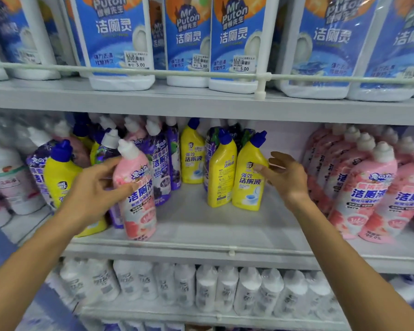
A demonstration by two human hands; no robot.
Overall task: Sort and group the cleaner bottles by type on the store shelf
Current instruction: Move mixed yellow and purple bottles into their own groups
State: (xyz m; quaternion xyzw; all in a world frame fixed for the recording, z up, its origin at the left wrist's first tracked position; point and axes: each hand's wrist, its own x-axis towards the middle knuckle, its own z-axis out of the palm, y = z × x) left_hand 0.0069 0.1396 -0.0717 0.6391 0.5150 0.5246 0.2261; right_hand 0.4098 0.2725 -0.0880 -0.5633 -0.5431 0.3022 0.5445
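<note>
The left hand (pixel 98 187) is wrapping around a pink bottle (pixel 135 189) that is standing upright near the front edge of the middle shelf (pixel 201 237); the thumb is pressing on the label and the fingers are curling behind the body, so this hand is holding that bottle. Just behind and to the left of that hand, a yellow bottle (pixel 58 173) and several purple bottles (pixel 161 163) are crowding together with more pink ones, so this cluster is looking unsorted.

The right hand (pixel 283 174) is hanging open with its fingers spread wide, holding nothing, with a fingertip at or just short of the nearest of two yellow bottles (pixel 247 175) (contact is hard to judge). These two are standing side by side, with a third yellow bottle (pixel 191 158) further back and purple ones showing between them.

To the right of the right hand, well apart from it, a pink group (pixel 359 182) is standing in tidy rows; that part is appearing finished.

By this reading, the job is sitting somewhere around the middle: pink is mostly gathered, the held pink bottle probably belongs with that group, and yellow and purple are still needing separating. The bare stretch of shelf between the hands is offering room for it.
</note>
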